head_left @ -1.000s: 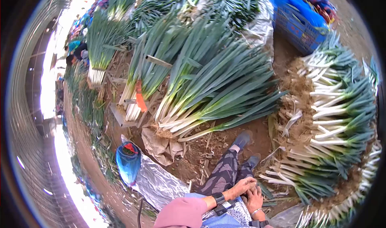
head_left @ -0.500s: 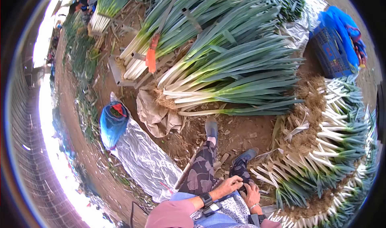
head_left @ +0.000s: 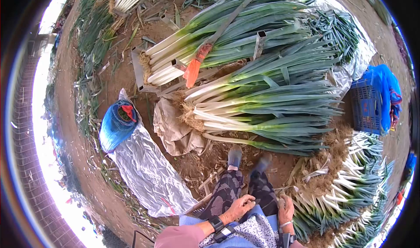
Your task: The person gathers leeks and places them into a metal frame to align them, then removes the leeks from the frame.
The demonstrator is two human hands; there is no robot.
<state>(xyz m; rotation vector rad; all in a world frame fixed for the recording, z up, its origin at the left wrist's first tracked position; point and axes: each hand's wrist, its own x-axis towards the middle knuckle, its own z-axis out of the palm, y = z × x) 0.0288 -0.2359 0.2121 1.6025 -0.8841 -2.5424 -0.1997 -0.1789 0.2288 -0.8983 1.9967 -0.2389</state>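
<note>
My left hand (head_left: 239,207) is over my lap, its thumb and fingers pinched together. A small dark bit shows at its fingertips, too small to name. Beside my right thigh, my right hand (head_left: 286,209) has its fingers curled inward, and whatever they may hold is hidden. Patterned trousers (head_left: 224,192) cover my legs below the hands. In front of my feet lies a thick pile of leeks (head_left: 262,101), white roots to the left and green leaves to the right. Trimmed smaller leeks (head_left: 345,189) lie in rows close to my right hand.
A metal frame (head_left: 139,71) holds more leeks, with an orange-ended strap (head_left: 193,71) across them. At the right stands a blue crate (head_left: 366,108) with blue cloth. A silver sheet (head_left: 151,178) and a blue net bag (head_left: 117,125) lie left. Cut roots (head_left: 326,165) are heaped near the rows.
My hands have moved apart: the right one has shifted right, away from the left. My right foot has moved forward beside the left. The view has tilted and shifted.
</note>
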